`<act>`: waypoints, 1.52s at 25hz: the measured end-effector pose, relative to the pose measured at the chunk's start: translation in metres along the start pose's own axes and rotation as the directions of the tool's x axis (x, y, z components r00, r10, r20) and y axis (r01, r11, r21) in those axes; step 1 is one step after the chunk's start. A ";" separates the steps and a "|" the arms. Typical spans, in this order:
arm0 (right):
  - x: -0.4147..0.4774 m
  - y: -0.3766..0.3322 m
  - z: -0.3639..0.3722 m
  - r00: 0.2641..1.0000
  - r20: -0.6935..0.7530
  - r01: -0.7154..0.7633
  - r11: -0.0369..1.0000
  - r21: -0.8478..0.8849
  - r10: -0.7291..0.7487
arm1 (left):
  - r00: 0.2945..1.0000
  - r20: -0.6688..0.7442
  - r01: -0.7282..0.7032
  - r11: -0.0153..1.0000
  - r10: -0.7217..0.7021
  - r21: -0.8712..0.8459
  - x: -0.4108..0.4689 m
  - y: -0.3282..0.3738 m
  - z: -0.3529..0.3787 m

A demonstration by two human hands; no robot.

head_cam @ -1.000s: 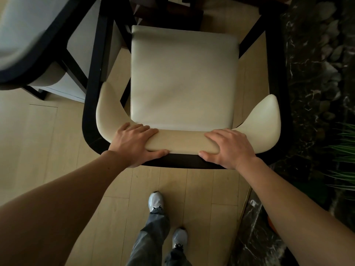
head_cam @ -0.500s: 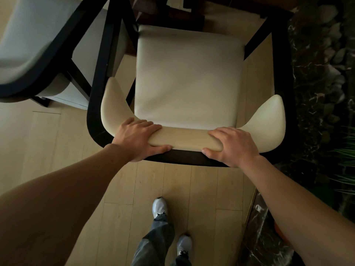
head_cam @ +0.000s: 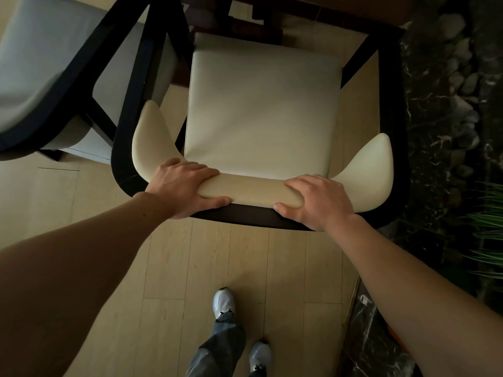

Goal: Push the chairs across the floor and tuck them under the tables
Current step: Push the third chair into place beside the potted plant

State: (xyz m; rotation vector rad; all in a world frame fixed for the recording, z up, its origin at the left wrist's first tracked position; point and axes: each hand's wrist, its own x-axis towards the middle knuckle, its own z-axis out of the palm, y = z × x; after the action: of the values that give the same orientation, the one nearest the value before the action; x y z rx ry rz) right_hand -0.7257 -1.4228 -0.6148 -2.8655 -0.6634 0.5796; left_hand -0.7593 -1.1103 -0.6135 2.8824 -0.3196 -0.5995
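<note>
Left grip & right grip wrapped round chair back, seat front at desk edge, so tuck prob just starting.

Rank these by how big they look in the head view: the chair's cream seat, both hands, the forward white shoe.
1. cream seat
2. left hand and right hand: about alike
3. forward white shoe, though farther from the camera

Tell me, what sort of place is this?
Probably a restaurant or dining room: a cream-cushioned chair and a matching second chair stand by a dark wooden table, beside a decorative pebble bed with plants.
</note>
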 end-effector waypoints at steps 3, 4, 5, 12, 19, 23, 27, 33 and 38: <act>0.010 -0.002 -0.002 1.000 -0.024 0.002 1.000 -0.009 -0.002 | 1.000 0.003 -0.008 1.000 0.008 0.011 0.010 -0.008 -0.007; 0.012 -0.002 -0.002 1.000 -0.031 0.003 1.000 -0.009 -0.003 | 1.000 0.004 -0.010 1.000 0.010 0.013 0.013 -0.010 -0.008; 0.014 -0.002 -0.003 0.999 -0.038 0.004 1.000 -0.012 -0.004 | 1.000 0.005 -0.011 1.000 0.011 0.015 0.014 -0.011 -0.009; 0.013 -0.003 -0.005 1.000 -0.018 -0.004 1.000 0.002 0.004 | 1.000 -0.007 -0.016 1.000 0.016 0.014 0.013 -0.010 -0.010; 0.011 -0.001 -0.003 0.999 -0.039 -0.010 1.000 0.026 0.011 | 1.000 -0.026 -0.010 1.000 0.011 0.022 0.012 -0.007 -0.009; 0.011 -0.001 -0.002 0.999 -0.051 -0.012 1.000 0.027 0.013 | 0.999 -0.032 -0.010 1.000 0.010 0.020 0.011 -0.006 -0.009; 0.012 0.000 -0.001 0.999 -0.052 -0.005 1.000 0.004 0.005 | 0.999 -0.034 -0.015 0.999 0.016 0.031 0.012 -0.008 -0.009; 0.010 -0.002 0.002 0.996 -0.084 0.035 0.998 -0.051 -0.039 | 1.000 -0.010 -0.015 0.999 0.015 0.029 0.010 -0.011 -0.009; 0.005 -0.012 0.006 0.990 -0.131 0.042 0.997 -0.057 -0.049 | 0.999 0.013 -0.045 0.999 0.044 0.027 0.008 -0.017 -0.011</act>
State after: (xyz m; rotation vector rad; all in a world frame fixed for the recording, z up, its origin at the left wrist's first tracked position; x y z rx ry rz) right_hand -0.7286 -1.4093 -0.6194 -2.8988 -0.7318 0.3668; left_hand -0.7446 -1.0948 -0.6103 2.8905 -0.3960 -0.6107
